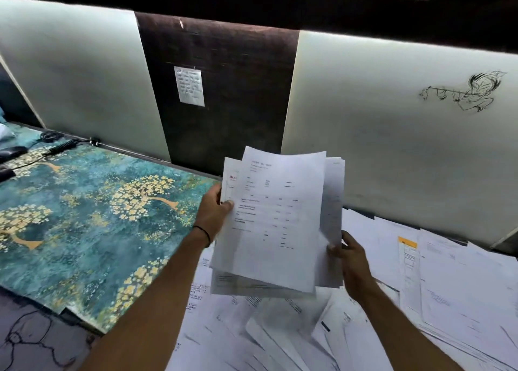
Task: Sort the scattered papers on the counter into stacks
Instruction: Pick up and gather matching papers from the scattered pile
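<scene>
Aloft, sheaf of papers [277, 219], left grip [214, 212] pinching left edge, right grip [351, 255] pinching lower-right edge

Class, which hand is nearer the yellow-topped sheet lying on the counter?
Right. The right hand pinches the held papers just left of the yellow-topped sheet; the left hand holds their far edge.

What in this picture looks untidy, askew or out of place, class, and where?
The bundle of sheets gripped by the left hand and right hand is fanned unevenly, its edges out of line. Below it, loose papers lie overlapping at odd angles. A line drawing marks the white wall panel, upper right.
</scene>
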